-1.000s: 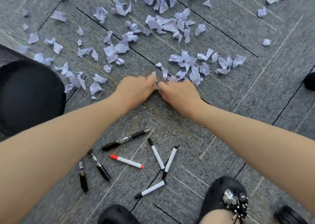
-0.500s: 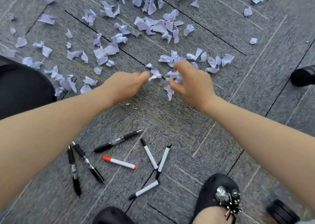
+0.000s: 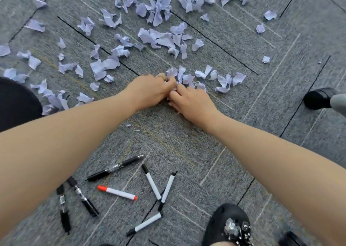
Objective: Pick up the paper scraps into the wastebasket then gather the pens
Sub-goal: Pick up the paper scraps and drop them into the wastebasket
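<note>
Many pale lilac paper scraps (image 3: pixel 162 40) lie scattered over the grey carpet, mostly in the far half. My left hand (image 3: pixel 149 91) and my right hand (image 3: pixel 192 101) meet side by side at the near edge of one cluster (image 3: pixel 221 77), fingers curled around scraps pressed between them. The black wastebasket (image 3: pixel 16 101) shows at the left edge, partly cut off. Several pens and markers lie near me: a black pen (image 3: pixel 114 168), a red-capped marker (image 3: pixel 117 192), white markers with black caps (image 3: pixel 151 184) and two black pens (image 3: pixel 82 197) under my left forearm.
My black shoe with a shiny ornament (image 3: pixel 230 227) stands at the bottom right. A black chair caster on a grey leg (image 3: pixel 320 98) sits at the right edge. Dark seams cross the carpet tiles.
My right hand, lifted with scraps half a second ago, has come back down beside the left hand. Both now press together on scraps at the cluster's edge.
</note>
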`<state>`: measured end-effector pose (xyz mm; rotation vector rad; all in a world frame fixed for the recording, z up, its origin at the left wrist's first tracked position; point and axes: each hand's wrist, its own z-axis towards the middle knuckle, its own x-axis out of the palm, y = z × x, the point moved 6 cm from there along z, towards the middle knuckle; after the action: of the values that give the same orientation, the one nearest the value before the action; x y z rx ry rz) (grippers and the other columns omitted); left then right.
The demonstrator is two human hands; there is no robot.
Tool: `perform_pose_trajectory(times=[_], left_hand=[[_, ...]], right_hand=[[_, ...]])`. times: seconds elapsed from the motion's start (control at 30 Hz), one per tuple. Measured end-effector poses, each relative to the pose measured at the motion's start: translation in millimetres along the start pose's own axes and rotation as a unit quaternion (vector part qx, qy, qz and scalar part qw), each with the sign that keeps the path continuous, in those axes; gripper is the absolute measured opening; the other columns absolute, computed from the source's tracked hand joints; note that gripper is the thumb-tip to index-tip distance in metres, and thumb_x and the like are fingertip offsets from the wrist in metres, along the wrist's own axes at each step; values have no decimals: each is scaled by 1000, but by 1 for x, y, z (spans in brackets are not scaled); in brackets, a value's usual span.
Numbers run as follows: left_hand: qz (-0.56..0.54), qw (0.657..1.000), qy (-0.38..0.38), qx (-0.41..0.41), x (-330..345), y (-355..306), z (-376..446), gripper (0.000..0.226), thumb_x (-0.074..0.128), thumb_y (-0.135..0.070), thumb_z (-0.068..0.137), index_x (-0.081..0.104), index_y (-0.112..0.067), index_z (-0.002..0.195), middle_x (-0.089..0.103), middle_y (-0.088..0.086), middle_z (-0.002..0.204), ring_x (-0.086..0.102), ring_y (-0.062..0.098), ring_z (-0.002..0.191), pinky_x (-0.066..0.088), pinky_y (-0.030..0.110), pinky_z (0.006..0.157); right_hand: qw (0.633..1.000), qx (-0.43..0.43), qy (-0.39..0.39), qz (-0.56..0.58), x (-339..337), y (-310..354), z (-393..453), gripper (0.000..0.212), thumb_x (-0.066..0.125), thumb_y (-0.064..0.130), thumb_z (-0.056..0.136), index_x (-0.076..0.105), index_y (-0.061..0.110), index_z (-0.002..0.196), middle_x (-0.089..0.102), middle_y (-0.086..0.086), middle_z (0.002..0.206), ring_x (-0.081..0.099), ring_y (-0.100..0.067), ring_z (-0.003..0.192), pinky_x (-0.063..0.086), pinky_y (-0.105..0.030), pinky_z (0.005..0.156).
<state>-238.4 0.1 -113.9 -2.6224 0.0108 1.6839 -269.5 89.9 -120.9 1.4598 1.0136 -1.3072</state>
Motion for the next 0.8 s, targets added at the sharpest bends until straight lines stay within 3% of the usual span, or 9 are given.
perform_pose_trajectory(times=[0.13, 0.27, 0.33, 0.43, 0.57, 0.63, 0.7, 0.8], left_hand=[[-35, 998, 32, -29, 4, -2, -5, 21, 29, -6, 95, 38, -6, 114, 57, 18, 108, 62, 38, 86, 36, 37, 55], [-179, 978, 9, -102, 9, 6, -26, 11, 30, -4, 94, 37, -9, 102, 56, 15, 83, 52, 31, 64, 35, 38, 54], [-271, 953, -22, -136, 12, 14, -45, 10, 29, -8, 96, 33, -13, 88, 51, 12, 67, 41, 23, 52, 33, 38, 50], [-361, 914, -64, -172, 8, 22, -72, 15, 27, -13, 98, 30, -16, 84, 41, 6, 57, 32, 18, 47, 27, 35, 44], [-424, 875, -116, -203, -20, 37, -95, 20, 24, -15, 100, 34, -11, 83, 35, 3, 59, 29, 16, 51, 25, 34, 49], [-455, 846, -175, -216, -45, 51, -109, 25, 26, -12, 100, 30, -15, 76, 30, 0, 58, 23, 13, 51, 23, 26, 50], [-485, 806, -237, -244, -72, 68, -131, 33, 27, -12, 100, 25, -20, 68, 28, -1, 59, 22, 12, 51, 23, 24, 48], [-497, 766, -292, -283, -103, 91, -175, 33, 27, -15, 100, 26, -19, 67, 28, -2, 61, 23, 10, 52, 27, 20, 48]], right_hand=[[999, -6, 27, 47, 2, 2, 8, 20, 40, 21, 90, 54, 8, 83, 55, -7, 73, 51, -26, 49, 25, -24, 37], [974, 108, 77, 185, -4, -3, 3, 23, 38, 18, 95, 35, 15, 73, 38, 3, 64, 40, -19, 53, 29, -31, 47], [934, 176, 57, 306, -13, -4, -5, 29, 39, 16, 94, 32, 17, 66, 35, 4, 58, 30, -12, 49, 25, -25, 47], [866, 239, -2, 439, -31, 4, -6, 26, 37, 16, 94, 39, 12, 69, 38, -1, 59, 28, -11, 50, 25, -24, 47], [800, 227, -35, 554, -74, 30, 27, 27, 38, 14, 95, 41, 12, 68, 36, 4, 56, 30, 0, 41, 28, -16, 42], [762, 209, -63, 610, -107, 43, 47, 32, 39, 13, 95, 39, 16, 64, 35, 6, 55, 31, -4, 43, 33, -23, 45], [724, 189, -92, 657, -144, 53, 70, 34, 39, 15, 96, 37, 19, 62, 34, 7, 54, 29, -9, 46, 28, -27, 44], [655, 153, -137, 728, -205, 66, 113, 33, 38, 16, 95, 34, 20, 63, 36, 7, 52, 31, -6, 41, 26, -18, 38]])
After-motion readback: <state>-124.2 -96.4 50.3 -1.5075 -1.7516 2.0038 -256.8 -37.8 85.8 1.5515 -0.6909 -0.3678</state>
